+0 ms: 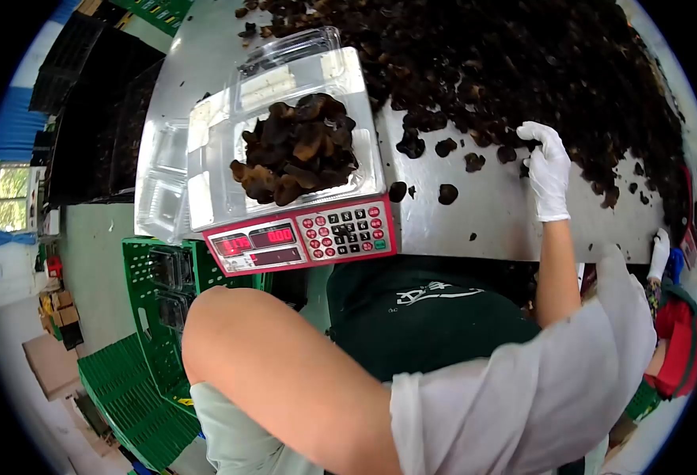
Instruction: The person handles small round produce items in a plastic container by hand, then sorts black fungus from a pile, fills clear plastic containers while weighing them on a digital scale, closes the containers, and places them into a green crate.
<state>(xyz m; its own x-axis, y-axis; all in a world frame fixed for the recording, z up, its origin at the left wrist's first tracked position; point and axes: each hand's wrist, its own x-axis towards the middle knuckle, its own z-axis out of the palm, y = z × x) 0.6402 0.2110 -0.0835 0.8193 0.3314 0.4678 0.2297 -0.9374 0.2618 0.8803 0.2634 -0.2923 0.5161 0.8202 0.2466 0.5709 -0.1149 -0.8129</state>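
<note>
My right hand [550, 170], in a white glove, is over the metal table at the near edge of a large pile of dark wood ear mushrooms [515, 63]. Its index finger and thumb curve apart, beside a few loose mushroom pieces; I see nothing held. My left arm [277, 364] bends at the lower left, and its hand is out of sight. Left of my right hand stands a red and silver digital scale [301, 237] with lit displays. On it lies an open clear plastic box [285, 63] with a heap of wood ear mushrooms [297, 150] in it.
Empty clear plastic boxes [162, 178] lie left of the scale. Below the table edge, a green crate [147, 317] holds more clear boxes. Black crates [95, 119] are stacked at the left. At the far right shows another person's gloved hand [659, 253].
</note>
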